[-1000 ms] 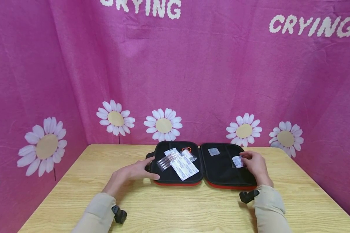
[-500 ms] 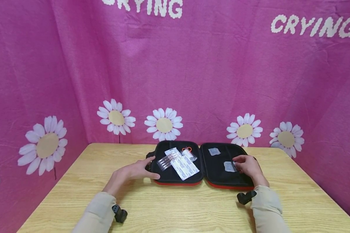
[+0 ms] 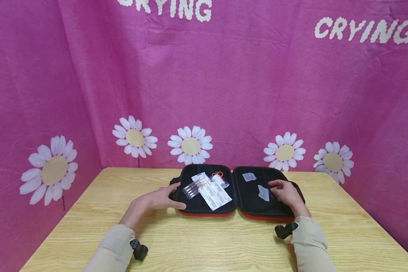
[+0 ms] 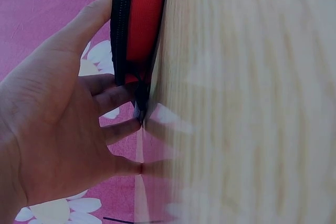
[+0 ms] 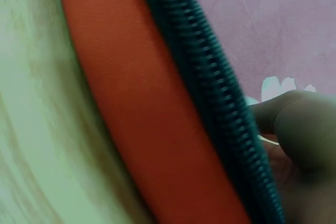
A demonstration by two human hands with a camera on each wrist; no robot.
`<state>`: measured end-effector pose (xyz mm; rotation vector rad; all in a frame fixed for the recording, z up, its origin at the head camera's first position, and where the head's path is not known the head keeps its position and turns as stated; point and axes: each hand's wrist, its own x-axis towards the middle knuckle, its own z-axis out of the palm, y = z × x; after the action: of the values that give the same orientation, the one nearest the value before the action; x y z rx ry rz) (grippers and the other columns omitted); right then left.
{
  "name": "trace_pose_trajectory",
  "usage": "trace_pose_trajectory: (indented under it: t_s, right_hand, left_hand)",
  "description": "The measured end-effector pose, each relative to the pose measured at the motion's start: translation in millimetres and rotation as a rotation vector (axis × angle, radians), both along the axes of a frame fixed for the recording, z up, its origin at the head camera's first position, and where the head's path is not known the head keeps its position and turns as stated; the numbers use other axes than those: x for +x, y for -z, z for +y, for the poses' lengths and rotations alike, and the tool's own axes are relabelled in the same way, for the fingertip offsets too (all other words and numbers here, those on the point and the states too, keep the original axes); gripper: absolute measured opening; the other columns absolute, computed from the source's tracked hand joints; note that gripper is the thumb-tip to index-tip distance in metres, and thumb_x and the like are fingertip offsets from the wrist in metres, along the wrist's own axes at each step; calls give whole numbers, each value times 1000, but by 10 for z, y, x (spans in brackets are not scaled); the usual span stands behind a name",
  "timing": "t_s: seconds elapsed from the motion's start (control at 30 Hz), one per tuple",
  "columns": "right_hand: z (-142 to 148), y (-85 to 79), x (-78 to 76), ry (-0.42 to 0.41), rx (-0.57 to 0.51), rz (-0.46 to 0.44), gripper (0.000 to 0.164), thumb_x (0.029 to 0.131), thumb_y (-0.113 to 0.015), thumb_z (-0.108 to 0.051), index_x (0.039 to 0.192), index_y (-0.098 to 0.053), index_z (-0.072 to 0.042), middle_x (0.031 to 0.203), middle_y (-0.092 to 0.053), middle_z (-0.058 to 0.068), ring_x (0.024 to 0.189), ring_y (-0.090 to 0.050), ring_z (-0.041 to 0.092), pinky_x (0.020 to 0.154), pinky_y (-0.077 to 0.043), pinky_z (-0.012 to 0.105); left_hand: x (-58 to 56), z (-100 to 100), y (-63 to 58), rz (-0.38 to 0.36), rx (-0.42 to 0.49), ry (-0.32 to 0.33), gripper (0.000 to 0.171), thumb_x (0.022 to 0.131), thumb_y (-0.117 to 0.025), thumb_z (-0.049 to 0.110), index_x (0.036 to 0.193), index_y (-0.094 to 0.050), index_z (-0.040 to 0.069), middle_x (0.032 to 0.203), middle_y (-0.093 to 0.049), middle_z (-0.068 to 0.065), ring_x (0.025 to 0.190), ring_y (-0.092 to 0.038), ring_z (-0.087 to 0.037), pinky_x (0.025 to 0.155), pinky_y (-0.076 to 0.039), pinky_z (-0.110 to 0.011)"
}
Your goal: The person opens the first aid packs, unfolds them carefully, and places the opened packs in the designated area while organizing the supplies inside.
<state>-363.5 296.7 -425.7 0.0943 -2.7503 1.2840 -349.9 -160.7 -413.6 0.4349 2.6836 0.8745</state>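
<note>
A black-lined zip case (image 3: 268, 210) with a red outer shell lies unfolded on the wooden table. In the head view, my right hand (image 3: 288, 194) is over its right half, pinching a small whitish packet (image 3: 263, 193) at one edge. A similar packet (image 3: 249, 176) lies farther back in that half. The left half holds a white printed sheet (image 3: 216, 197), a clear pack of slim sticks (image 3: 191, 190) and a bagged white item with orange loops (image 3: 219, 178). My left hand (image 4: 58, 119) rests against the case's left side, thumb at the zipped rim, fingers spread and fairly straight.
The wooden table (image 3: 204, 245) extends in front of the case and to both sides. A pink curtain (image 3: 204, 83) with daisies and lettering hangs behind the table and at both sides. A black strap (image 3: 174, 182) sticks out at the case's left edge.
My right hand has moved left over the right half, carrying the small packet with it, and the packet has turned. My left hand has stayed at the case's left edge.
</note>
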Motion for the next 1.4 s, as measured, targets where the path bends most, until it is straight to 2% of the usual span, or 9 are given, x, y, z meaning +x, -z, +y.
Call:
trace_pose_trajectory:
  t_s: [0.17,0.3,0.4,0.63,0.73,0.83,1.0,1.07,1.4]
  right_hand:
    - [-3,-42,23,-13,-94,-39,36,96,-50,1,128,-48,18,93,-67,25,66,-61,11,54,-49,25]
    - [5,-56,31,21,-115,-60,39,97,-51,-1,131,-46,18,93,-65,22,66,-59,11,55,-50,24]
    - [10,-50,24,30,-161,-85,43,98,-52,-5,135,-44,16,95,-68,18,69,-63,9,57,-52,23]
    - [-29,-11,-13,-101,-412,-190,53,102,-51,-10,144,-30,15,102,-74,16,78,-71,12,66,-59,27]
    - [-28,-1,-26,-111,-471,-215,57,103,-49,-11,146,-24,15,101,-73,12,80,-71,12,68,-59,27]
    - [-24,4,-28,-103,-515,-217,60,104,-48,-13,148,-18,14,103,-73,13,81,-72,13,71,-60,28]
    - [-32,14,-29,-160,-634,-273,66,105,-48,-17,149,-9,12,107,-70,14,86,-74,20,77,-62,35]
    - [-34,16,-30,-195,-654,-297,67,105,-48,-18,149,-7,11,110,-69,15,88,-74,22,78,-62,37]
    - [-56,9,-36,-246,-721,-343,68,105,-47,-19,152,-4,7,122,-65,26,94,-74,24,84,-60,40]
  left_hand:
    - [-2,-7,5,0,-4,0,103,76,-75,63,158,-27,23,157,-37,-12,143,-36,-31,114,-33,-58]
    - [-8,-8,11,0,-2,0,103,76,-75,64,158,-27,24,157,-37,-12,143,-35,-32,114,-33,-59]
    - [-10,-7,10,-2,3,0,103,76,-75,63,158,-27,23,157,-37,-12,143,-35,-32,114,-33,-59]
    - [-2,4,0,-12,-4,-18,103,76,-75,63,158,-27,24,157,-37,-12,140,-36,-33,113,-34,-61]
    - [1,5,3,-14,-12,-25,103,75,-74,64,158,-27,25,157,-37,-13,141,-35,-34,113,-34,-62]
    - [3,7,4,-12,-15,-27,103,75,-74,64,158,-27,26,158,-36,-13,141,-35,-34,113,-33,-62]
    - [8,10,4,-16,-13,-30,102,76,-74,64,158,-27,26,158,-35,-14,142,-34,-35,113,-32,-62]
    - [9,10,2,-18,-13,-29,102,76,-74,64,158,-26,26,159,-34,-14,143,-33,-35,113,-32,-62]
    - [9,10,-7,-17,-28,-31,101,77,-73,64,158,-26,27,159,-33,-15,145,-31,-38,114,-31,-63]
